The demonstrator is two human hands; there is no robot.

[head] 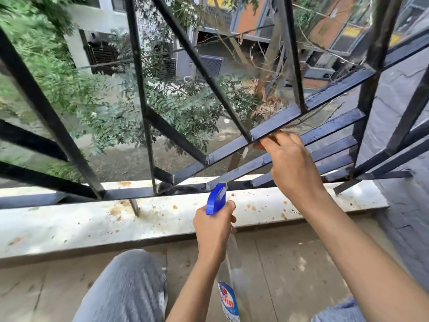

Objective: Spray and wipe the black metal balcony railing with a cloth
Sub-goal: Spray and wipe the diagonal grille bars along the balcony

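Black metal railing (274, 124): fills upper frame, slanted bars glossy at centre right.
Spray bottle (229, 277): lower centre, clear body, blue trigger head, neck gripped by left hand (212, 226).
Right hand (292, 163): centre right, fingers curled against a slanted bar's underside; contents of grasp unclear.
Stained ledge (69, 224): beneath railing.

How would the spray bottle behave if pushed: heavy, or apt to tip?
The spray bottle looks tall and slim, so it would probably tip when pushed. The left hand holds it by the neck alone, so it seems light.
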